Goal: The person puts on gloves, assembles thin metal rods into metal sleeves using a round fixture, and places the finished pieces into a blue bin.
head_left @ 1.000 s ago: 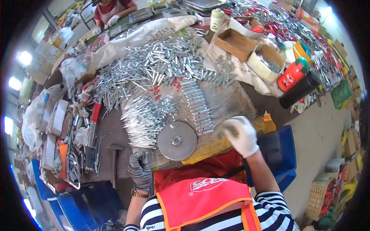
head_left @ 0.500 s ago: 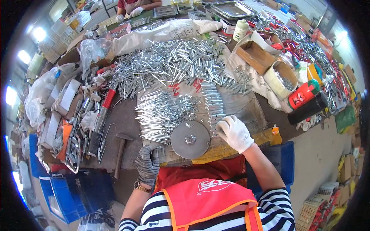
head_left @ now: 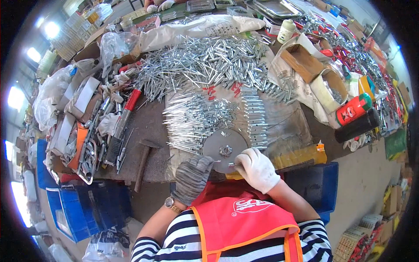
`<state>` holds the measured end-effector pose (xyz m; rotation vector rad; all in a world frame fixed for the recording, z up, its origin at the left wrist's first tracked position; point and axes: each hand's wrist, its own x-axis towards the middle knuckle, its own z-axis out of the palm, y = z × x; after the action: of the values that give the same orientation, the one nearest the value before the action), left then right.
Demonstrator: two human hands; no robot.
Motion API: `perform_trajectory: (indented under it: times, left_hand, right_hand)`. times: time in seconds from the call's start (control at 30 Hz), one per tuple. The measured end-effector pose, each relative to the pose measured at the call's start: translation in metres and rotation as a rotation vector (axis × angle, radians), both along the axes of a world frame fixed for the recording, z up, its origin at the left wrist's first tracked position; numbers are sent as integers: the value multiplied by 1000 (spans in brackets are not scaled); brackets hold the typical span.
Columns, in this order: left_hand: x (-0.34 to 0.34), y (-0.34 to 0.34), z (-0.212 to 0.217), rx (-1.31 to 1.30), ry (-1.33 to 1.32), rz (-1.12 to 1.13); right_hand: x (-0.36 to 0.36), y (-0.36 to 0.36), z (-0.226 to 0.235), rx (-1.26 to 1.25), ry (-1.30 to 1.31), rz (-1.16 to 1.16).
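Note:
My left hand (head_left: 193, 178), in a grey knitted glove, is closed at the near edge of the bench. A thin metal rod's tip (head_left: 216, 161) pokes out from its fingertips. My right hand (head_left: 256, 169), white-gloved, pinches a small silver metal piece (head_left: 231, 164), whose exact kind is hidden by the fingers. Both sets of fingertips face each other over the near rim of a round grey plate (head_left: 213, 144). Tiny metal parts (head_left: 225, 151) lie at the plate's middle. Left of it spreads a heap of thin metal rods (head_left: 185, 124); beyond its right side runs a column of silver metal tubes (head_left: 255, 118).
A large heap of metal pieces (head_left: 209, 63) covers the far bench. A hammer (head_left: 144, 163) and a wire brush (head_left: 114, 150) lie on the left. At right stand a cardboard box (head_left: 303, 63) and a red bottle (head_left: 352, 110). Another person's gloved hands (head_left: 160, 6) show at the back.
My right hand has left the column of tubes and come left and nearer, now pinching a small metal piece. My left hand has moved right to meet it, a rod tip showing.

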<state>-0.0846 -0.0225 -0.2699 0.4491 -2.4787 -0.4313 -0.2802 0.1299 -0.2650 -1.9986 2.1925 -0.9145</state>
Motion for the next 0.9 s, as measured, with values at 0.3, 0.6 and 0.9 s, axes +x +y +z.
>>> perform_trajectory:
  times: [0.3,0.6,0.9]
  left_hand:
    - [-11,7,6,51,-251,-46]
    - [-12,9,9,87,-277,-56]
    - [-21,12,14,161,-360,-39]
  right_hand:
    - [4,-1,-13,-46,-103,-26]
    - [2,-1,-11,-68,-198,-43]
    - [0,-1,-11,-54,-241,-47]
